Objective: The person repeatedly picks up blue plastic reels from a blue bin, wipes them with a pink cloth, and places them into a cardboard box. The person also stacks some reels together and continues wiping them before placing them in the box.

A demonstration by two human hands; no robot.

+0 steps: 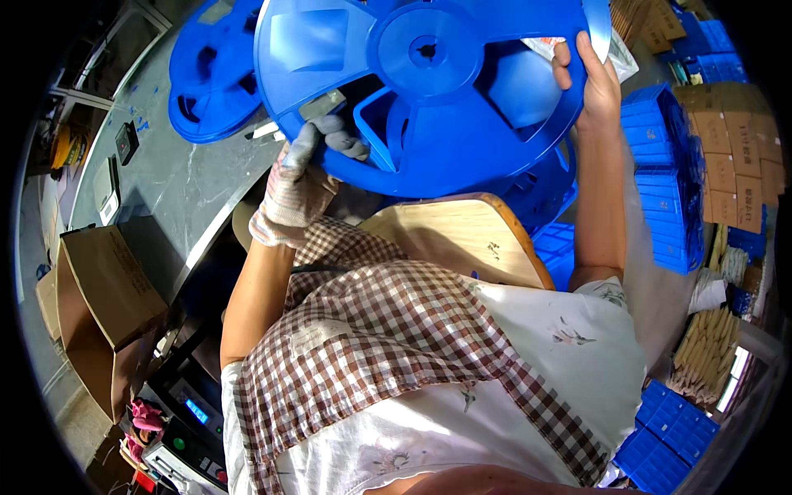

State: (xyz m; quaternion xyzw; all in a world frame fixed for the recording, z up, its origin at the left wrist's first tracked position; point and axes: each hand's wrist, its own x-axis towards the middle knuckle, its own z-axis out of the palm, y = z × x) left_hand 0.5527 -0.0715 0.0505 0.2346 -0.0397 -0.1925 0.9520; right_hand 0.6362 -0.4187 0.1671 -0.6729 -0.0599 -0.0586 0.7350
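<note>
A large blue plastic reel [429, 140] is held up in front of me, its round hub and wide cutouts facing my way. My left hand [289, 198], in a grey-and-white striped work glove, is closed on its lower left rim, with fingers through a cutout. Bare, my right hand [601, 95] grips the right rim, its fingertips showing through another cutout. More blue plastic parts show through the openings and below the reel, partly hidden. On the table to the left lies another blue reel [188, 78], its right side covered by the held one.
A grey table [165, 186] curves along the left, with a small black box [126, 143] on it. Near its edge stands an open cardboard box [115, 285]. A wooden board [462, 235] is below the reel. Blue bins [660, 181] and cartons [730, 157] are stacked at right.
</note>
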